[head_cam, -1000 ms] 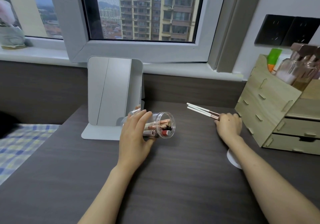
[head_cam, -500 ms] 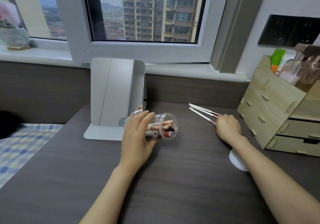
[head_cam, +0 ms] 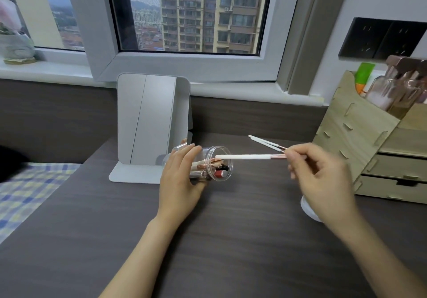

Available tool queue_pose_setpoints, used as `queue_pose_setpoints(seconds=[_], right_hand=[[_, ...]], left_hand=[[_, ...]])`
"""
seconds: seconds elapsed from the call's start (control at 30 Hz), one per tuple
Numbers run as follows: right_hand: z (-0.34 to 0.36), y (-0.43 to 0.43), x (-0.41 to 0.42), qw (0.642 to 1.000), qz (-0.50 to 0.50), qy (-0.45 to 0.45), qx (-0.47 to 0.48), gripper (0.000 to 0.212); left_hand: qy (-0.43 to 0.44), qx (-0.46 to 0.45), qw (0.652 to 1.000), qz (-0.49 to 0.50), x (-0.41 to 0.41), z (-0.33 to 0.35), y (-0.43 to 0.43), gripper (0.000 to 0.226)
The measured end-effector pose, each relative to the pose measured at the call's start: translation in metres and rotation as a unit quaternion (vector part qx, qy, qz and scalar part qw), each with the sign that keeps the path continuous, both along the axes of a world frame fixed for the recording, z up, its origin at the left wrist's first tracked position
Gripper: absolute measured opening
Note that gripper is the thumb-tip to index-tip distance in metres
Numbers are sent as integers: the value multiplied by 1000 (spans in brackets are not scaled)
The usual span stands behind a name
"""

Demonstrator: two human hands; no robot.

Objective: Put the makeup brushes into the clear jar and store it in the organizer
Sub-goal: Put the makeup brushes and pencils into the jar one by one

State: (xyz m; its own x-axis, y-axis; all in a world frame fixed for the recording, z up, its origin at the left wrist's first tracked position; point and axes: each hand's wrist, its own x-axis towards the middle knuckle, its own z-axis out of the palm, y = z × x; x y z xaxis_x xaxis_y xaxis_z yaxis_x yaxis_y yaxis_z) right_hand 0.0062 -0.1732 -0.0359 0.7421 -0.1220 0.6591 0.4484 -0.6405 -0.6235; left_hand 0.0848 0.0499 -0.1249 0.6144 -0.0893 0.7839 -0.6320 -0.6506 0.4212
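The clear jar (head_cam: 218,162) lies tilted on its side on the dark desk, mouth facing right, with several brushes inside. My left hand (head_cam: 179,182) grips the jar's body. My right hand (head_cam: 323,177) pinches a white-handled makeup brush (head_cam: 249,157) by its rose-gold end; the handle's tip is at the jar's mouth. Two more white brushes (head_cam: 265,142) lie on the desk behind it. The wooden organizer (head_cam: 360,140) stands at the right edge.
A folding mirror (head_cam: 150,122) stands just behind the jar. A white round lid (head_cam: 308,210) lies on the desk under my right wrist. Bottles (head_cam: 392,85) fill the organizer's top. A checked cloth (head_cam: 27,187) lies left of the desk.
My right hand has picked one brush from the group on the desk, lifted it and swung its handle left to the jar's mouth. My left hand and the jar stayed put.
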Motion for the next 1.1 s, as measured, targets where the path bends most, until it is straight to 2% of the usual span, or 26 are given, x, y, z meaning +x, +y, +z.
queue_pose_setpoints(seconds=[0.07, 0.17, 0.43, 0.47, 0.53, 0.6, 0.63, 0.7, 0.8, 0.97, 1.03, 1.1], right_hand=[[-5, 21, 6, 1000, 11, -16, -11, 17], [-17, 46, 25, 999, 40, 10, 24, 33], [-42, 65, 52, 990, 17, -64, -126, 9], [-43, 60, 53, 989, 29, -69, -125, 11], [-44, 45, 57, 996, 35, -56, -56, 18], [-47, 18, 71, 997, -65, -37, -9, 22], [-50, 0, 82, 990, -141, -5, -28, 22], [-57, -35, 106, 954, -249, 107, -128, 22], [-71, -67, 134, 899, -264, 221, -269, 27], [-84, -77, 155, 841, -265, 253, -399, 26], [-89, -78, 158, 838, -263, 249, -409, 26], [-92, -77, 157, 852, -271, 219, -391, 22]], left_hand=[[-6, 1, 1000, -10, -2, 0, -1, 74], [-11, 7, 1000, -26, -4, 1, -3, 77], [-8, 10, 1000, -25, -3, 0, -1, 80], [-8, 8, 1000, -21, -2, -1, -1, 80], [-5, 1, 1000, -17, -1, -1, 0, 81], [-3, -2, 1000, -15, -1, -2, -1, 81], [-3, -1, 1000, -14, 0, -2, -1, 81], [-2, 1, 1000, -14, 1, -2, -1, 82], [-5, 4, 1000, -16, 2, -2, -1, 83], [-6, 15, 1000, -17, 3, -3, 0, 83], [-6, 14, 1000, -14, 4, -3, 0, 84], [-6, 12, 1000, -14, 4, -3, -1, 85]])
